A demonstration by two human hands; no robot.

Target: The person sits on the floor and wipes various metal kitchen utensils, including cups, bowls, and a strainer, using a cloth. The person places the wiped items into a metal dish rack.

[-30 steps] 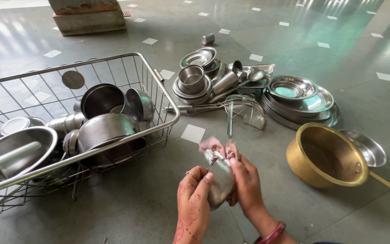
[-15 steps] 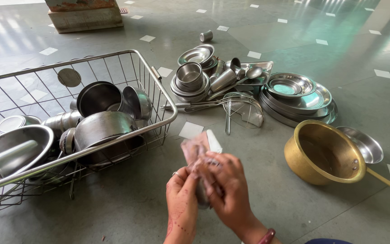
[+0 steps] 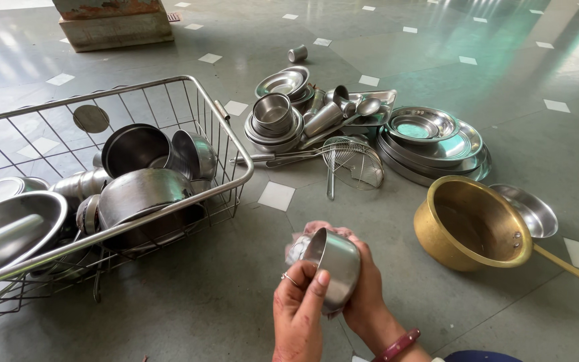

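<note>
Low in the middle of the frame, a small steel bowl is held tilted on its side, its open mouth turned toward the upper left. The left hand grasps it from below, thumb pressed against the near wall and a ring showing on one finger. The right hand, with a red bangle at the wrist, is closed around the bowl's far side and bunches a pinkish cloth against its rim, so both hands are clenched on the bowl and the cloth. Just right of them, a brass pan with a long handle lies tipped on the grey floor, a shallow steel dish resting against its far edge. Above, near the centre of the frame, sits a heap of steel ware: stacked plates, nested bowls, a wire strainer and a lone tumbler farther up. On the left side stands a wire basket filled with steel pots and bowls. A stone block occupies the upper left corner.
</note>
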